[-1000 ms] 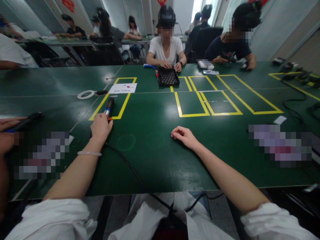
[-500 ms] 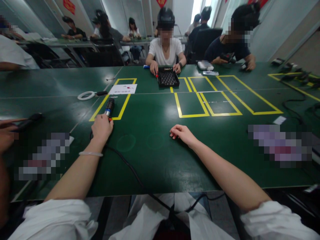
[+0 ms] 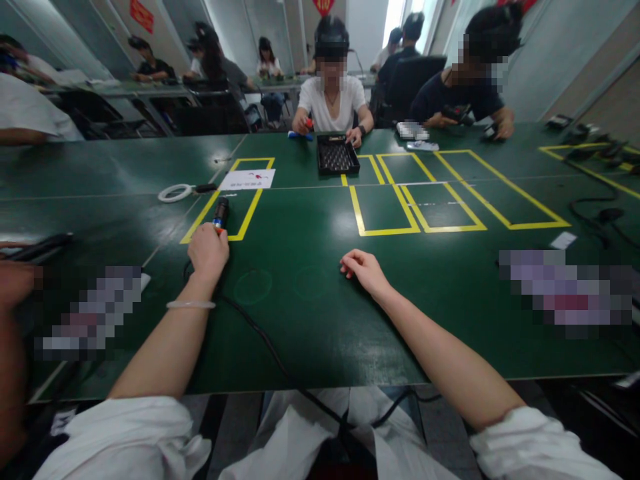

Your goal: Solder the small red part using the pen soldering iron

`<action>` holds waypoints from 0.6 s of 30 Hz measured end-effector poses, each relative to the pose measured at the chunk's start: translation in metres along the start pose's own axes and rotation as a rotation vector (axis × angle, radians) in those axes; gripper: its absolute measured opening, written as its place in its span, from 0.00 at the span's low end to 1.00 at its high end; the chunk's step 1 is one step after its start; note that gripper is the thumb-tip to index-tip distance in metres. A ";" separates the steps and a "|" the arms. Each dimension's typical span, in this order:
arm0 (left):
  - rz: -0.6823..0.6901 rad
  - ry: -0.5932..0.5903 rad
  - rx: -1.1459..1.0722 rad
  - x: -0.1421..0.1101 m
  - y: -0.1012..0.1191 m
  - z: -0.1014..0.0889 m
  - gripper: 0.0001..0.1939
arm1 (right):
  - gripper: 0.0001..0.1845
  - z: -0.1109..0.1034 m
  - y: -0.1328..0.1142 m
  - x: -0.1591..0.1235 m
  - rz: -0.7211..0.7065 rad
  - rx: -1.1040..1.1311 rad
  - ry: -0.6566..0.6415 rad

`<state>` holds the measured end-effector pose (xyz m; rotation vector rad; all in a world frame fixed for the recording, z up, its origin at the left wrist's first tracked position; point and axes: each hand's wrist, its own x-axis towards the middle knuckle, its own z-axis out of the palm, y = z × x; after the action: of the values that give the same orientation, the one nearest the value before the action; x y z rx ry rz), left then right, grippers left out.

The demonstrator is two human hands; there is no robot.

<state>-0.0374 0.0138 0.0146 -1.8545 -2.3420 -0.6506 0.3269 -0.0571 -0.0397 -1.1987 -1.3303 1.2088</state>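
Note:
On the green table (image 3: pixel 310 347), my left hand (image 3: pixel 209 251) is closed around the near end of a black flashlight-like cylinder (image 3: pixel 221 209). A blue band and a bit of red show just beyond the fingers; the rest of that end is hidden. The cylinder points away from me, inside a yellow tape outline (image 3: pixel 250 213). My right hand (image 3: pixel 367 272) rests on the table further right, its fingers loosely curled, and I see nothing in them. Between my hands are two faint circles (image 3: pixel 254 287) on the tabletop. A black cable (image 3: pixel 270 343) runs from beside my left wrist towards my lap.
A printed paper (image 3: pixel 249 179) and a white ring with a black handle (image 3: pixel 175 193) lie beyond my left hand. Across the table a person (image 3: pixel 333 100) touches a black tray (image 3: pixel 338 172). Blurred-out items (image 3: pixel 560 287) lie at both sides. Cables (image 3: pixel 600 200) are at right.
My left hand has slid slightly forward and right along the cylinder, covering its silver part. My right hand stays put. The person opposite has lifted a red-ended item off the tray's side.

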 end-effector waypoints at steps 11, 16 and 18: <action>0.335 -0.694 -0.931 -0.090 0.156 0.017 0.22 | 0.17 -0.009 -0.005 -0.007 -0.061 0.098 -0.074; 0.290 -0.834 -1.102 -0.118 0.173 0.020 0.23 | 0.19 -0.008 -0.007 -0.008 -0.069 0.213 -0.145; 0.272 -0.845 -1.129 -0.120 0.170 0.021 0.24 | 0.20 -0.006 -0.007 -0.009 -0.059 0.259 -0.204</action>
<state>0.1591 -0.0579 0.0033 -3.3884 -2.1047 -1.6326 0.3328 -0.0663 -0.0325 -0.8658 -1.2988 1.4407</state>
